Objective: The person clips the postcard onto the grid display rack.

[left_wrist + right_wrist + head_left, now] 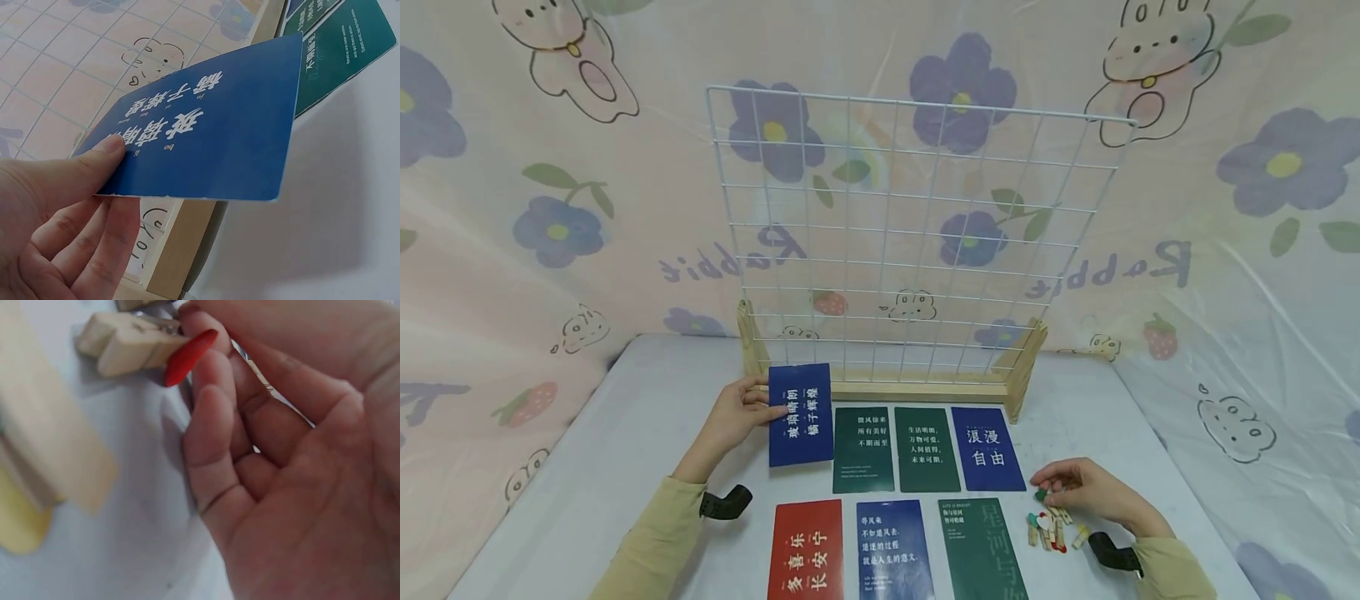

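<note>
The left hand (739,414) pinches a blue card (801,414) by its left edge, thumb on the printed face and fingers beneath, as the left wrist view confirms. The card is lifted off the table (625,433) and sits just in front of the wooden base (917,389) of the wire grid (917,233), at the base's left end, its long axis running toward and away from the grid. The grid stands upright directly behind the card; the left hand is the nearer of the two to it. The right hand (1086,490) lies well to the right of the base and further toward the person, over a heap of small wooden clips (1051,529). Its fingers are curled and appear to pinch one clip with a green tip (1040,495); the right wrist view shows a red-tipped clip (147,350) touching the fingertips (206,425), but whether it is held cannot be told. Six more cards lie flat in two rows in front of the base: two green cards (895,450) and a blue one (987,448) in the nearer row to it, then a red card (806,550), a blue card and a green card behind those, toward the person.
</note>
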The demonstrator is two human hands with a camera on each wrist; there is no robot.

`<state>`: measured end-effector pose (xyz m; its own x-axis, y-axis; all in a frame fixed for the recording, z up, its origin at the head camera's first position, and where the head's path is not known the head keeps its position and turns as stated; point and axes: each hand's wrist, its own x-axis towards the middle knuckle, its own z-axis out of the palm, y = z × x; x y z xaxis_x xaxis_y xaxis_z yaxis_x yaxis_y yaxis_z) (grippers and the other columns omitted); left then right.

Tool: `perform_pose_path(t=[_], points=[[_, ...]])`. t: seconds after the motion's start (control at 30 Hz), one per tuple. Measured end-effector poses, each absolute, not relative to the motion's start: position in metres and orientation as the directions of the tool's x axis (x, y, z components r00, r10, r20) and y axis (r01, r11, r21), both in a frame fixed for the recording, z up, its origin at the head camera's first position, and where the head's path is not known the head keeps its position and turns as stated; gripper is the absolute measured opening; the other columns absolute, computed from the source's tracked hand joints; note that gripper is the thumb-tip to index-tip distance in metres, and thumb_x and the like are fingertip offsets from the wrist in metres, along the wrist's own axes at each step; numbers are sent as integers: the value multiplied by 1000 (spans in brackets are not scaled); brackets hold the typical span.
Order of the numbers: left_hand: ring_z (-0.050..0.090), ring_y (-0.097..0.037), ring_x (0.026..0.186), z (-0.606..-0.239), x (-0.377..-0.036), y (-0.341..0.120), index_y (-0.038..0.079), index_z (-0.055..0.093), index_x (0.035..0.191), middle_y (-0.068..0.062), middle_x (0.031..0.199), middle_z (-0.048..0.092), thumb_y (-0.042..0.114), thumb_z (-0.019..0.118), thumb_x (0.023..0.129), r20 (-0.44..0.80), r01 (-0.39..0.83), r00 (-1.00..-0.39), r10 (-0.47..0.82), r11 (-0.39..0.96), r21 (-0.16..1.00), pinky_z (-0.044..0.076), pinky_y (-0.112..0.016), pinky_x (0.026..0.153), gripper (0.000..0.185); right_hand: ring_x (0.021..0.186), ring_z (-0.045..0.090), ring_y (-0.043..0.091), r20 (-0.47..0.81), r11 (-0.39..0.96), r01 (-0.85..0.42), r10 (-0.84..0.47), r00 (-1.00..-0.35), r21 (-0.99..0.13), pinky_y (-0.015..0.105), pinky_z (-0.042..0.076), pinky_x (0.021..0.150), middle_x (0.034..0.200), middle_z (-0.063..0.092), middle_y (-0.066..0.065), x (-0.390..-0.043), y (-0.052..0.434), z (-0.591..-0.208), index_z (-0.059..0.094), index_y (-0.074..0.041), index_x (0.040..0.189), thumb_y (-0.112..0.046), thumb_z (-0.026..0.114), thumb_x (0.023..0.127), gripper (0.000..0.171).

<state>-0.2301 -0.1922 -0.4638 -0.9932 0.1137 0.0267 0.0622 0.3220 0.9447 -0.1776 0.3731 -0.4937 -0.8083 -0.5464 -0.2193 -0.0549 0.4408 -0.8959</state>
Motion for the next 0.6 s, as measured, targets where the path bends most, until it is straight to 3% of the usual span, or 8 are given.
perform_pose_path(t=[0.23,0.6], points=[[68,-22,79,-462,-229,-192,-3,50,128,-13,91,69,9,76,82,35,69,-993,112,309,949,57,-31,69,54,69,54,9,-244,484,-50,-524,-816,-873,24,48,60,85,63,11,-178,369,-490,66,6,107,-7,67,89,22],[68,-23,81,-459,-224,-192,-1,51,128,-13,93,69,10,76,83,17,46,-995,97,296,954,58,-32,70,52,72,54,11,-234,496,-40,-477,-847,-868,26,49,63,87,62,11,-176,367,-489,65,6,105,-9,67,90,22]])
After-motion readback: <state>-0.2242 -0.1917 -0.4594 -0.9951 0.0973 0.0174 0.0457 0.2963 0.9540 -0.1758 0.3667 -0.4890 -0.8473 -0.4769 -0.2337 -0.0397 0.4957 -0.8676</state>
